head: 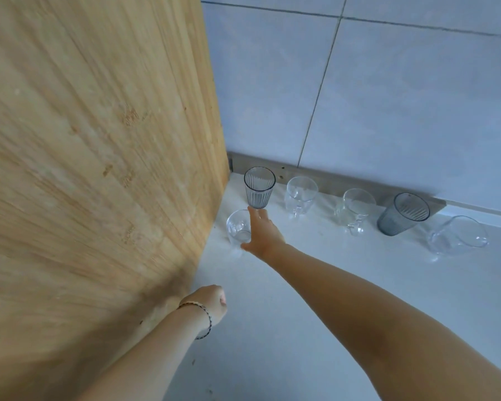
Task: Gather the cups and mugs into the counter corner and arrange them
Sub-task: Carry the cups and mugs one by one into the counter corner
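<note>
A grey ribbed tumbler (pixel 259 188) stands in the counter corner against the wall strip. Just in front of it, by the wooden panel, is a clear glass mug (pixel 237 228). My right hand (pixel 263 233) lies flat against this mug's right side with fingers stretched; the fingertips reach the tumbler's base and the thumb sits at the mug's foot. Along the back wall to the right stand two clear mugs (pixel 301 195) (pixel 355 209), a second grey tumbler (pixel 404 214) and one more clear mug (pixel 457 234). My left hand (pixel 213 303) is a closed fist near the panel, holding nothing.
A tall wooden panel (pixel 99 169) walls off the left side. Pale tiles (pixel 388 96) and a grey strip (pixel 330 179) close the back. The white counter (pixel 315 328) stretches toward me in front of the row of cups.
</note>
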Demonstrator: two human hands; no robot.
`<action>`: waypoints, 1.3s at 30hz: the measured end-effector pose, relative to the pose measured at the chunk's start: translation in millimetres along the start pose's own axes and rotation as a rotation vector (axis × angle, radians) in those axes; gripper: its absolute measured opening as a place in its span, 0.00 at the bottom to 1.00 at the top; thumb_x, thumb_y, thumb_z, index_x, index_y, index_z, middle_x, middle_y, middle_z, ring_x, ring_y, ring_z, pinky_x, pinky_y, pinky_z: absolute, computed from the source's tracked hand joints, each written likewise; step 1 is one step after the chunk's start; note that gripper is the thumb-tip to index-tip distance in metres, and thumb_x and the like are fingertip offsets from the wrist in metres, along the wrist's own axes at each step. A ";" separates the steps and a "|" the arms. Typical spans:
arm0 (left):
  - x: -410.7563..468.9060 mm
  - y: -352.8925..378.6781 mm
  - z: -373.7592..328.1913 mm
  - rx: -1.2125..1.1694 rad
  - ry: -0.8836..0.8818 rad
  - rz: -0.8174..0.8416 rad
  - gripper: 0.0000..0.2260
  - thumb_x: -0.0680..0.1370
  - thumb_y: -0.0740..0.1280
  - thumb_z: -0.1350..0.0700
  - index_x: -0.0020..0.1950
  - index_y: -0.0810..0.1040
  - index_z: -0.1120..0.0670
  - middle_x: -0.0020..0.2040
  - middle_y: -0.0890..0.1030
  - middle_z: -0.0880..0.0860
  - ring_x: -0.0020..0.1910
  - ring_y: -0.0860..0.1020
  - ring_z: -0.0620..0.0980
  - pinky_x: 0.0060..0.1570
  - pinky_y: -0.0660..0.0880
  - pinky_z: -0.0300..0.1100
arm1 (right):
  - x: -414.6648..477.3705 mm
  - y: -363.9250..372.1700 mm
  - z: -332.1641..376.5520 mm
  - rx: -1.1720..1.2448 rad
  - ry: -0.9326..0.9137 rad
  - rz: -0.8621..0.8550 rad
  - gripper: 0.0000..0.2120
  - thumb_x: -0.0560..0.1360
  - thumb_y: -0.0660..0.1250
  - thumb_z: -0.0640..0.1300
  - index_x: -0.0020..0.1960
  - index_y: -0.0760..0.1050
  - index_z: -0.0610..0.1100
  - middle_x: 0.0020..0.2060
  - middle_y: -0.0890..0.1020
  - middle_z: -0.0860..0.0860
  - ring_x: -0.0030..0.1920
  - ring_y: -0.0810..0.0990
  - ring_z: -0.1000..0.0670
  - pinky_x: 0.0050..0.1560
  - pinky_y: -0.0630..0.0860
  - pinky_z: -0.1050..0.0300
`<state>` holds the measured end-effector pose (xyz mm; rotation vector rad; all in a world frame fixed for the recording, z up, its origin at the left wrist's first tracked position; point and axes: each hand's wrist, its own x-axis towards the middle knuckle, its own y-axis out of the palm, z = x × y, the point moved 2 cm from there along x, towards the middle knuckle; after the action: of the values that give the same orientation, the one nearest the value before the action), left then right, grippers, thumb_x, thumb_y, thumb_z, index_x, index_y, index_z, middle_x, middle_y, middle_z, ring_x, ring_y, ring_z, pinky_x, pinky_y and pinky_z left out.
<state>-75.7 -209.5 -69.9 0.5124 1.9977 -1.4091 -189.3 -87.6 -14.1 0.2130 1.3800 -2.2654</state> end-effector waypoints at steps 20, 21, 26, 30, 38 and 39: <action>-1.9 21.3 -283.1 0.399 0.445 0.007 0.06 0.78 0.56 0.58 0.44 0.69 0.51 0.49 0.75 0.51 0.49 0.74 0.51 0.53 0.71 0.40 | -289.3 -105.5 -346.6 0.041 0.740 0.118 0.21 0.77 0.62 0.49 0.69 0.68 0.46 0.68 0.72 0.49 0.69 0.69 0.48 0.68 0.67 0.54; -5.8 29.6 -307.2 0.415 0.461 0.003 0.06 0.78 0.57 0.58 0.44 0.70 0.50 0.50 0.76 0.51 0.51 0.75 0.51 0.55 0.72 0.41 | -308.2 -114.5 -366.5 0.060 0.759 0.095 0.21 0.78 0.62 0.49 0.69 0.68 0.45 0.68 0.72 0.49 0.70 0.69 0.48 0.68 0.67 0.55; -34.2 81.3 -428.7 0.435 0.534 -0.015 0.06 0.78 0.56 0.59 0.45 0.69 0.49 0.60 0.78 0.52 0.60 0.76 0.52 0.59 0.72 0.40 | -395.7 -148.4 -474.5 0.149 0.863 -0.043 0.20 0.76 0.64 0.47 0.67 0.71 0.44 0.65 0.76 0.46 0.66 0.72 0.47 0.66 0.69 0.57; -53.0 130.5 -512.4 0.389 0.540 -0.008 0.10 0.78 0.57 0.59 0.39 0.69 0.48 0.59 0.79 0.52 0.59 0.77 0.52 0.57 0.71 0.38 | -451.0 -165.2 -556.3 0.179 0.885 -0.101 0.19 0.76 0.64 0.47 0.66 0.72 0.45 0.62 0.78 0.46 0.65 0.74 0.47 0.65 0.70 0.57; -108.6 231.1 -669.6 0.430 0.608 0.062 0.07 0.78 0.58 0.57 0.42 0.70 0.48 0.53 0.79 0.51 0.52 0.76 0.50 0.55 0.72 0.39 | -565.7 -211.7 -692.5 0.162 0.949 -0.187 0.21 0.76 0.64 0.48 0.68 0.69 0.46 0.65 0.72 0.47 0.65 0.72 0.46 0.63 0.69 0.55; -115.0 240.7 -684.9 0.444 0.620 0.074 0.06 0.78 0.58 0.57 0.43 0.70 0.49 0.54 0.79 0.51 0.52 0.76 0.50 0.55 0.72 0.39 | -578.8 -216.3 -703.8 0.142 0.965 -0.182 0.23 0.76 0.64 0.49 0.69 0.67 0.46 0.66 0.71 0.46 0.66 0.71 0.45 0.64 0.68 0.54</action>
<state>-26.0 520.6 -1.1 1.3418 2.0719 -1.8076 136.8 789.0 33.1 1.4236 1.6930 -2.5088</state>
